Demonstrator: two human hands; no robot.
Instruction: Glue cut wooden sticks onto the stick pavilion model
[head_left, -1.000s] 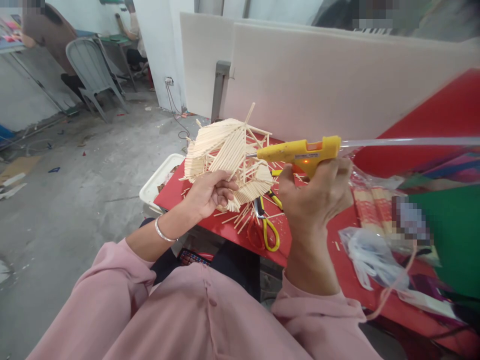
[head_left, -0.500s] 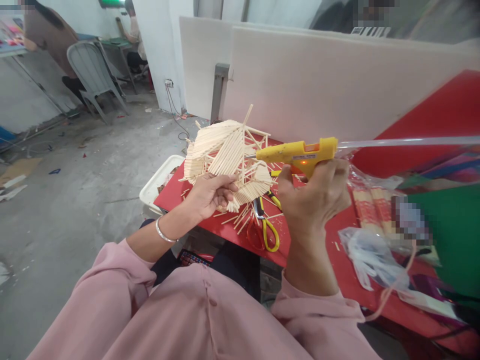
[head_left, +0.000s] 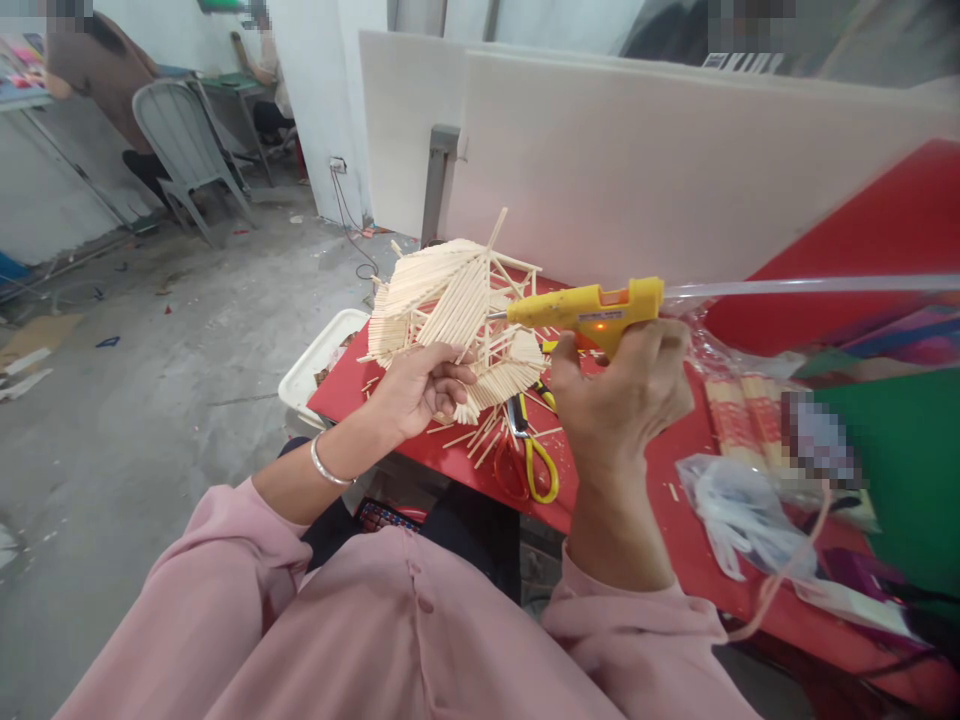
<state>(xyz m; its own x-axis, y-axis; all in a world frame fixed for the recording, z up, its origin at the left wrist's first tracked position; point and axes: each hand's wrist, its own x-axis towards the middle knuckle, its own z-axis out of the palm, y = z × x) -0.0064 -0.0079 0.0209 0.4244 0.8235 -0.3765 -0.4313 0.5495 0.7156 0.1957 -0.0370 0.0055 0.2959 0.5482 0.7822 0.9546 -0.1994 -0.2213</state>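
My left hand [head_left: 420, 385] grips a model made of thin wooden sticks [head_left: 450, 300], holding it above the corner of a red table [head_left: 675, 540]. My right hand [head_left: 619, 395] is closed on a yellow glue gun [head_left: 589, 308] with a lit orange lamp. Its nozzle points left and touches the stick model. A long clear glue stick [head_left: 810, 286] juts out of the gun's back to the right.
Yellow and red scissors [head_left: 529, 455] and loose sticks [head_left: 480, 440] lie on the table under the model. Plastic bags [head_left: 742, 510] and stick packets [head_left: 742, 415] lie at right. A white tray [head_left: 315, 362] sits left of the table. Beyond, a white partition [head_left: 675, 150] and a grey chair [head_left: 184, 140] stand.
The glue gun has shifted slightly left, its nozzle now closer into the stick model. My left hand and the model have hardly moved.
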